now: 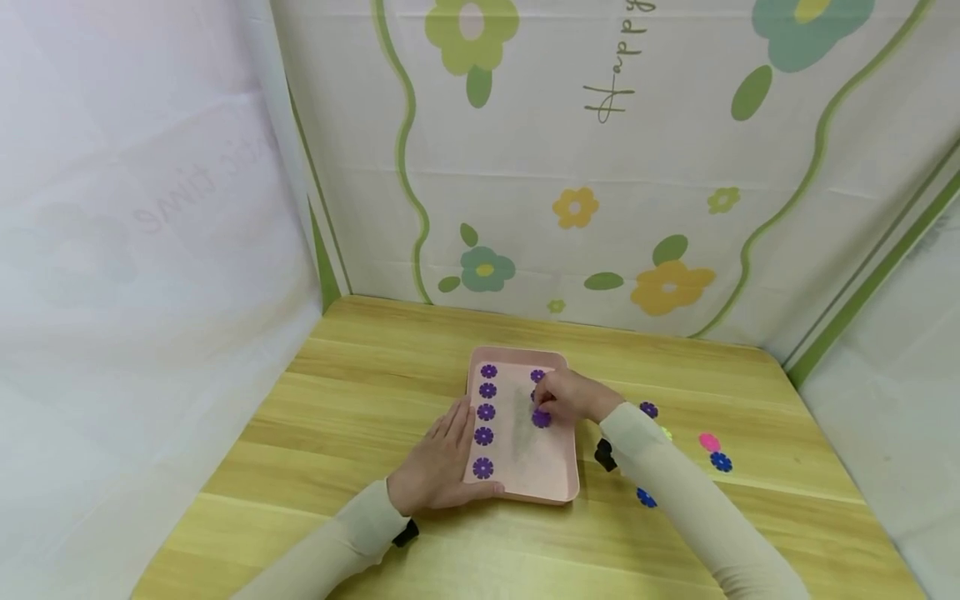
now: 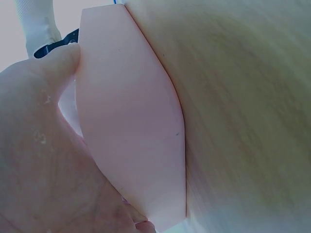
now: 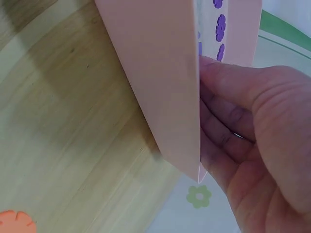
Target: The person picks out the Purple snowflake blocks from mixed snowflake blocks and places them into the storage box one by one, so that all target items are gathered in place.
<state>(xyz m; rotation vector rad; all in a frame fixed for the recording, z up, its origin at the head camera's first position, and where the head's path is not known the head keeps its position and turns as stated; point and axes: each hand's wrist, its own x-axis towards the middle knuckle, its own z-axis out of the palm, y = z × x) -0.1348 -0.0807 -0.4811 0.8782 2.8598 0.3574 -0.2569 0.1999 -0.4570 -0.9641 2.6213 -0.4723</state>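
Observation:
A shallow pink tray (image 1: 536, 467) lies on the table, its outer wall (image 2: 131, 107) filling the middle of the left wrist view. Several purple flower-shaped discs (image 1: 486, 412) form a column along its left side. Across from them, a shorter column of purple discs (image 1: 537, 376) is partly covered by my right hand (image 1: 564, 395). The fingertips of that hand pinch a purple flower-shaped disc (image 1: 542, 419) low over the tray floor. My left hand (image 1: 438, 467) rests against the tray's near left corner, fingers straight along the left rim and thumb on the near rim.
Right of the tray lie loose flower-shaped discs: a pink one (image 1: 709, 442), blue ones (image 1: 721, 462) and a purple one (image 1: 648, 409), some partly behind my right sleeve. An orange disc (image 3: 15, 222) shows in the right wrist view. Patterned cloth walls (image 1: 517, 158) enclose the table.

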